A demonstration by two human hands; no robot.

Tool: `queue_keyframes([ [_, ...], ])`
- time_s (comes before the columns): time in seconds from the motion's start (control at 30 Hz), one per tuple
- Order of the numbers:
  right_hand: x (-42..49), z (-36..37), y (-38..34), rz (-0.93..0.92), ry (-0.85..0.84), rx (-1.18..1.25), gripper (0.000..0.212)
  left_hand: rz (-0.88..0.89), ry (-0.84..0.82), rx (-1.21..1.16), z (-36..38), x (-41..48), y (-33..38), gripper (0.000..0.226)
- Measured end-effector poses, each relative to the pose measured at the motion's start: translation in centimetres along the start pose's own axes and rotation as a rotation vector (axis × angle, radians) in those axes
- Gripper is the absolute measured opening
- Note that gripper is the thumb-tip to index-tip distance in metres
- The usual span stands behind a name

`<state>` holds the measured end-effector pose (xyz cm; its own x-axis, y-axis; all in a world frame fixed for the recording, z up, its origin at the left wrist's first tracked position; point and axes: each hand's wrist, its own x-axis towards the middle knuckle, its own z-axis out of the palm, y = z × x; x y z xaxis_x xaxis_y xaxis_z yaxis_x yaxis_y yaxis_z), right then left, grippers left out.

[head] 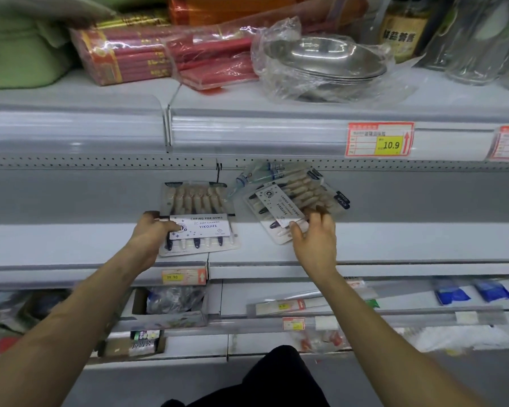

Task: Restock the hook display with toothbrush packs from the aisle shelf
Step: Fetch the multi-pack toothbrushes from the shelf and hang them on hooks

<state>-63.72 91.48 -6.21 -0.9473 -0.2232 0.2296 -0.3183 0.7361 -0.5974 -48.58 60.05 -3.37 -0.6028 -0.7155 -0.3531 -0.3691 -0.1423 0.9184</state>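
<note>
A toothbrush pack with a white "YIKOJIFE" label hangs from a black hook under the perforated rail. My left hand grips the pack's lower left edge, thumb on the label. To the right, a tilted pile of toothbrush packs lies on the grey shelf, leaning against the back panel. My right hand pinches the lower end of the front pack in that pile. A clear pack with blue brushes sits behind the pile.
The upper shelf holds red wrapped bundles, steel bowls in plastic and a jar. Price tags line the shelf edges. Lower shelves carry boxes and blue packets. The perforated rail runs left and right of the hook.
</note>
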Motion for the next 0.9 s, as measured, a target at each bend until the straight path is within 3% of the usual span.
queue_keyframes([
  [0.1, -0.6, 0.1, -0.2, 0.137, 0.002, 0.088, 0.047, 0.028, -0.006, 0.050, 1.0, -1.4, 1.2, 0.040],
  [0.2, -0.8, 0.4, -0.5, 0.231, 0.004, 0.205, 0.054, 0.044, -0.034, 0.059, 1.4, -1.5, 1.3, 0.031],
  [0.43, 0.0, 1.1, -1.2, 0.346, 0.018, 0.439, 0.055, 0.048, -0.009, 0.049, 2.3, -1.8, 0.8, 0.031],
  [0.53, 0.3, 1.0, -1.6, 0.481, 0.058, 0.610, 0.057, 0.046, -0.010, 0.035, 2.3, -1.7, 0.7, 0.037],
  [0.67, 1.4, 1.4, -2.4, 0.582, 0.094, 0.826, 0.047, 0.045, -0.025, 0.030, 2.5, -1.8, 0.5, 0.038],
  [0.83, 2.0, 1.3, -2.8, 0.687, 0.180, 1.141, 0.090, 0.017, -0.032, -0.017, 2.3, -1.8, 0.4, 0.038],
  [0.9, 2.1, 0.9, -3.0, 0.774, 0.186, 1.208, 0.089, 0.004, -0.039, -0.044, 2.1, -1.7, 0.3, 0.042],
])
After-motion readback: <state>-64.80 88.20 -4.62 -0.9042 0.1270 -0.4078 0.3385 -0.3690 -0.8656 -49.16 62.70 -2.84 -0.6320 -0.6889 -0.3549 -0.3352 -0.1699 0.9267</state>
